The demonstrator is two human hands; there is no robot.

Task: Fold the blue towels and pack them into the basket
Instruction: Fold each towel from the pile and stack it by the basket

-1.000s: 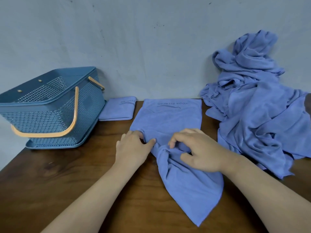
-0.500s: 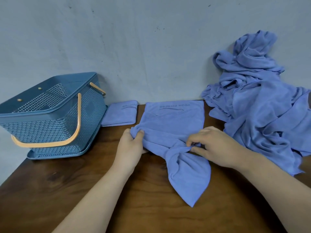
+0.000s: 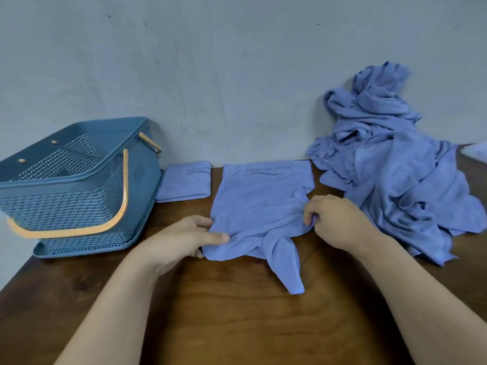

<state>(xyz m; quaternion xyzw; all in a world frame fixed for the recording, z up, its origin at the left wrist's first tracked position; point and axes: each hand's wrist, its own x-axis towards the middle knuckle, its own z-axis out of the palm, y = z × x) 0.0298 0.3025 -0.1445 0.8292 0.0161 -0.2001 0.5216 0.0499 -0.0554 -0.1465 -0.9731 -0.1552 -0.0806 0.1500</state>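
A blue towel lies in the middle of the wooden table, printed end toward the wall, its near end bunched with a narrow tail pointing toward me. My left hand pinches the towel's left edge. My right hand pinches its right edge. A folded blue towel lies flat just left of it. The blue plastic basket with orange handles stands at the far left, and nothing shows inside it. A heap of unfolded blue towels is piled at the right against the wall.
A grey wall runs along the table's far edge. The basket's orange handle hangs down its front side. A pale object shows at the right edge behind the heap.
Both hands have moved apart along the towel, from its bunched middle to its left and right edges. The near tail has been drawn up and shows shorter.
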